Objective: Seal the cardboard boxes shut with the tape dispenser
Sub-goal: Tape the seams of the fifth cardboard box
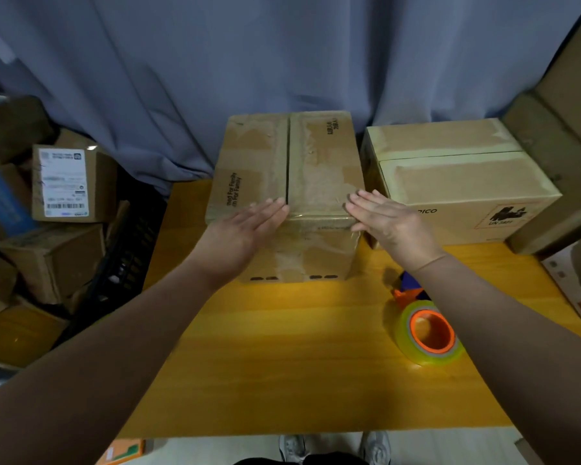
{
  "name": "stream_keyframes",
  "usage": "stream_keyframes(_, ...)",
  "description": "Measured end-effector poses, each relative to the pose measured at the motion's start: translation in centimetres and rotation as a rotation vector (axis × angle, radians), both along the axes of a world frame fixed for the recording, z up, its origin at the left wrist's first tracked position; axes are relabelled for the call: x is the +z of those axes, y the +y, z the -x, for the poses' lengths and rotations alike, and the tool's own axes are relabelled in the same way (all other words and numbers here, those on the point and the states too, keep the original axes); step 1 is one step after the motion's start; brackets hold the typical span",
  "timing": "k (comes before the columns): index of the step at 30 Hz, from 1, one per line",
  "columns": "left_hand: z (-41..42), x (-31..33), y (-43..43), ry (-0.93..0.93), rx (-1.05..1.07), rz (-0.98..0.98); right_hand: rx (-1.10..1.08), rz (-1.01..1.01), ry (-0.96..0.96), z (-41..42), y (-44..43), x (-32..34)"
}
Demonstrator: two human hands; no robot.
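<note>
cardboard box (282,156) stands at the middle of the yellow table (282,364), flaps down, a dark seam running away along its top between patches of old tape. the left hand (249,229) is flat, fingers straight and together, fingertips at the near top edge just left of the seam. the right hand (388,223) is flat too, back up, fingers straight, reaching the box's near right corner; whether it presses there is unclear. the dispenser (428,332), a clear roll on an orange core, lies on the table to the right, near the right forearm and held by neither hand. a second box (457,176) sits just beside the first, on its right. a blue curtain (249,62) hangs behind.
</note>
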State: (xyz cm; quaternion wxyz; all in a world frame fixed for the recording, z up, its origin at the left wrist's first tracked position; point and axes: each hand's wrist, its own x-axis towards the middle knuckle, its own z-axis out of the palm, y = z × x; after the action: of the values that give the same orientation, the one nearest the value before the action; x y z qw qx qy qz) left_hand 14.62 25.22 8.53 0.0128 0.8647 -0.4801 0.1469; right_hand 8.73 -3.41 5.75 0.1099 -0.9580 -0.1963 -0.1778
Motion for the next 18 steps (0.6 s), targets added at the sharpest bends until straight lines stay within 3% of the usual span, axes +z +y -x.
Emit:
stream_keyframes(5, -1.2, -0.2, 4.5, 0.019, 0.063, 0.046, -0.051, 0.007, 0.076, 0.0, 0.3, 1.0)
stream_keyframes(8, -1.0, 0.2, 5.2, 0.167, 0.098, 0.041, -0.118, 0.005, 0.196, 1.8, 0.7, 2.0)
stream_keyframes(13, -1.1, 2.4, 4.0, 0.516, 0.232, 0.557, -0.229, -0.065, 0.17, 2.1, 6.1, 6.5)
stream_keyframes(14, -1.8, 2.8, 3.8, 0.557, 0.243, 0.527, -0.229, -0.054, 0.191, 1.3, 8.2, 7.3)
stream_keyframes(18, -4.9, 3.1, 3.3, 0.633, 0.236, 0.103, -0.21, 0.028, 0.482, -3.2, 14.7, 7.8)
